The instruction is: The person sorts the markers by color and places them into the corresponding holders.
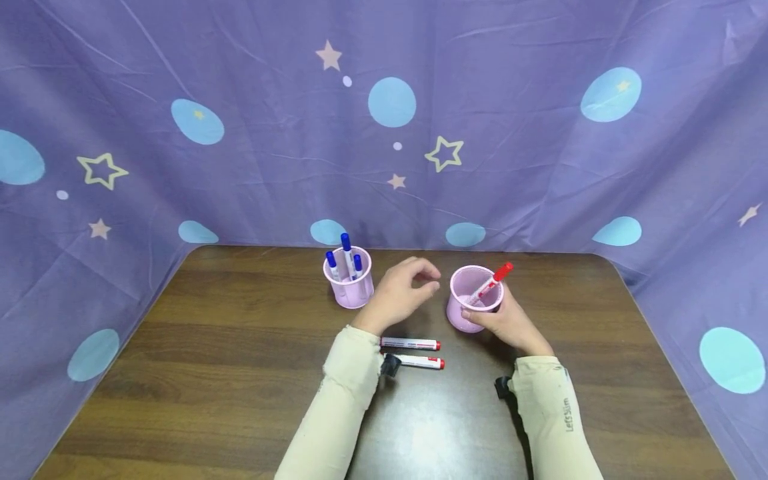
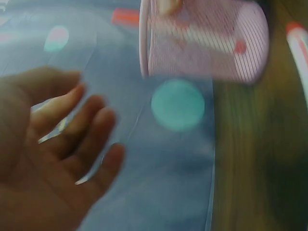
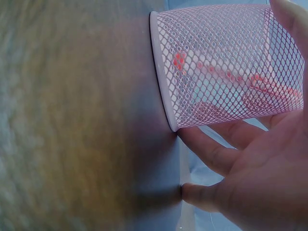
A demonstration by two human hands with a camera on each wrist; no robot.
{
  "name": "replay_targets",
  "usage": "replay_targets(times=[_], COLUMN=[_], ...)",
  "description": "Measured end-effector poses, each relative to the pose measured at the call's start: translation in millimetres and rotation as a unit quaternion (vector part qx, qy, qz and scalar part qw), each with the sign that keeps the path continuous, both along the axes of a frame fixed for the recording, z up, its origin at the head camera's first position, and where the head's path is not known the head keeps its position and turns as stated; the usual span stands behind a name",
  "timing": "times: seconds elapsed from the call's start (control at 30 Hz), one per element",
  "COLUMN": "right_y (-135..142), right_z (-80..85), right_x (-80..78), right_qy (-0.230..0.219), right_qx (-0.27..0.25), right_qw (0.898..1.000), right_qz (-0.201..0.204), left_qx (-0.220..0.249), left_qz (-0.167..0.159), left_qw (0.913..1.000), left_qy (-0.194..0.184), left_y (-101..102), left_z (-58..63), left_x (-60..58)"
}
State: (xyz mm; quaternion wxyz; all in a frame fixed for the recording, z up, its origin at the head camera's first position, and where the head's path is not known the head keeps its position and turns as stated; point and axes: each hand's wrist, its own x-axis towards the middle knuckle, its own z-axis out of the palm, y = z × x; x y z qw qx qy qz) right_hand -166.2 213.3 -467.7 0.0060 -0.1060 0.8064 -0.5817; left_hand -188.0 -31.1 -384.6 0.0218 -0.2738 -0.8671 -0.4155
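My right hand [image 1: 513, 323] grips a pink mesh pen cup [image 1: 457, 315], its thumb at the near rim and its fingers along the right side. Inside that cup leans one red marker [image 1: 489, 285], red end up and pointing right. The right wrist view shows the marker [image 3: 228, 74] through the mesh and the fingers [image 3: 211, 151] against the cup wall. My left hand [image 1: 399, 293] hovers between this cup and another, fingers loosely bent and holding nothing. In the left wrist view its fingertips [image 2: 114, 149] are apart from the gripped cup [image 2: 207, 65].
A second pink pen cup [image 1: 351, 295] with several blue markers [image 1: 347, 248] stands behind the left wrist. Two white markers with red ends, an upper one [image 1: 411, 344] and a lower one [image 1: 422, 362], lie beside the left sleeve. A purple curtain [image 1: 510, 187] borders the wooden table [image 1: 210, 373].
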Motion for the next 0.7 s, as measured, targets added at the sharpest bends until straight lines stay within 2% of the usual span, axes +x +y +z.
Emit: replay_targets(times=[0.1,0.2,0.33,0.43,0.57,0.7], right_y=[-2,-2,1,3,3,1], right_z=[0.8,2.4,0.6,-1.8,-1.3,-0.4], right_x=[-0.9,-0.4,-1.5,-1.8,-0.5,-0.6], right_qy=[0.001,-0.004,-0.006,-0.007,-0.009,-0.008], right_qx=[0.005,0.015,0.015,0.014,0.023,0.035], right_qw=[1.000,1.000,1.000,1.000,1.000,0.999], right_qz=[0.011,0.011,0.012,0.015,0.014,0.014], left_qx=[-0.055,-0.115,-0.194,-0.241,-0.257,-0.245], left_qz=[-0.009,-0.002,0.031,0.048,0.058,0.065], left_qw=[0.9979,0.9920,0.9781,0.9658,0.9599,0.9620], left_qy=[-0.033,-0.053,-0.070,-0.081,-0.095,-0.100], left_y=[-26,-47,-65,-73,-81,-86], left_z=[-7.3,-16.9,-25.6,-30.1,-38.2,-45.2], left_x=[11.3,22.0,31.3,34.1,34.5,32.6])
